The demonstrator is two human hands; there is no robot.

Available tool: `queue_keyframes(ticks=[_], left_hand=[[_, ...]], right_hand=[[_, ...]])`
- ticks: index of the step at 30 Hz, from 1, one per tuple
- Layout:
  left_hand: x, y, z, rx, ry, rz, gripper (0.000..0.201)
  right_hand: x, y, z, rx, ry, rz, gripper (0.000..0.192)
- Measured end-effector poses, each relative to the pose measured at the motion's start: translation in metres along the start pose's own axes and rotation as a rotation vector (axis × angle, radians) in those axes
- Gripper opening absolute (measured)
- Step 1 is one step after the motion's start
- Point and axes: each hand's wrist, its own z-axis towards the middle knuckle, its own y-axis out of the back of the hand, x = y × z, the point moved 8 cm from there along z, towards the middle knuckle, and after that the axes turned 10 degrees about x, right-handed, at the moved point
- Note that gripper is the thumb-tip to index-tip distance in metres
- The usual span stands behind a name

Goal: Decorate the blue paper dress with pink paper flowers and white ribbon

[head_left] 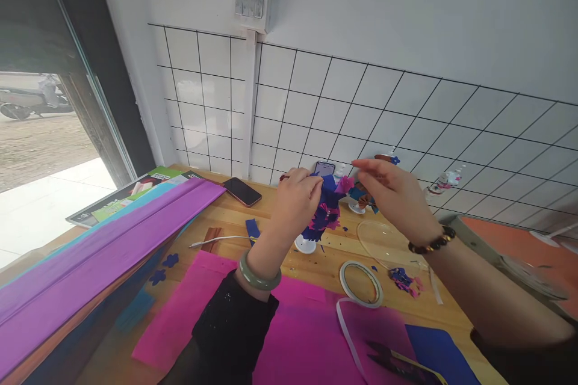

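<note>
A small figure dressed in dark blue and pink paper (326, 216) stands on a round white base (306, 245) near the wall. My left hand (298, 195) has its fingertips pinched together at the upper left of the figure, on the blue paper there. To the right, my right hand (391, 189) holds its fingers stretched out, thumb a little apart, close to a pink paper flower (346, 184) at the figure's top. Nothing shows in the right hand. Part of the figure is hidden behind my left hand.
Bright pink paper (298, 337) lies in front, with scissors (401, 364) on it. Nearby are a tape roll (361, 284), paper scraps (404, 281) and a blue sheet (445, 352). Purple paper (112, 264) and a phone (242, 191) lie left. Another figure (356, 207) stands behind.
</note>
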Motion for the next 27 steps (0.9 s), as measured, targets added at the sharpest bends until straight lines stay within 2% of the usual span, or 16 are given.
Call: queue_keyframes(ticks=[5, 12, 18, 27], left_hand=[[0.001, -0.004, -0.001, -0.009, 0.003, 0.026, 0.019], [-0.01, -0.007, -0.004, -0.024, -0.049, 0.125, 0.021], [-0.016, -0.009, -0.006, -0.023, -0.085, 0.255, 0.02], [-0.016, -0.01, -0.005, -0.009, -0.094, 0.255, 0.021]], right_hand=[[0.0, -0.016, 0.021, 0.143, 0.005, 0.005, 0.034], [0.009, -0.02, 0.014, 0.136, 0.051, 0.032, 0.032], [0.013, -0.021, 0.011, 0.148, 0.025, 0.021, 0.029], [0.008, -0.021, 0.01, 0.124, 0.024, 0.081, 0.03]])
